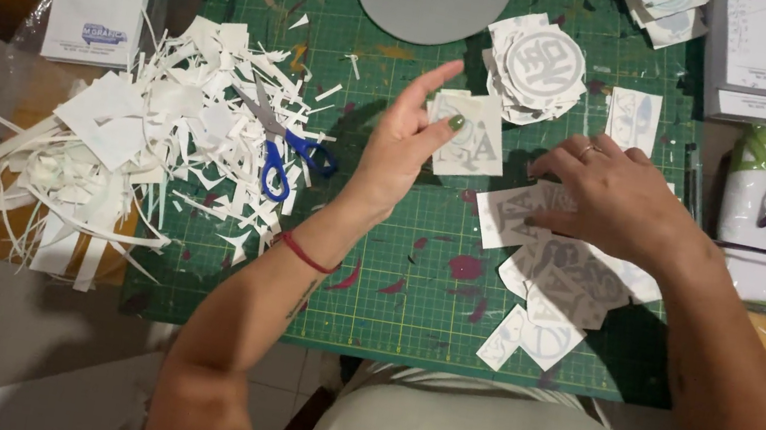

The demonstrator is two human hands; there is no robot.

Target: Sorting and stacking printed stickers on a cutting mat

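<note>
Warm, moderately dim indoor light from above, soft shadows under the left hand (404, 142) and right hand (613, 199) on the green cutting mat (391, 297), no strong glare, slight motion blur on fingers, corners darker, edges mildly bowed

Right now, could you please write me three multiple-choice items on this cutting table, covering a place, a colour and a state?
1. Where do the scissors lie?
A. by the scrap pile
B. on the grey disc
C. in the right hand

2. What colour are their handles?
A. red
B. blue
C. yellow

3. What is the left hand doing?
A. resting flat
B. holding a cut sticker
C. gripping scissors

A: they lie at the edge of the white scrap pile.
B: the loops are blue.
B: its thumb and fingers pinch a cut sticker.
</note>
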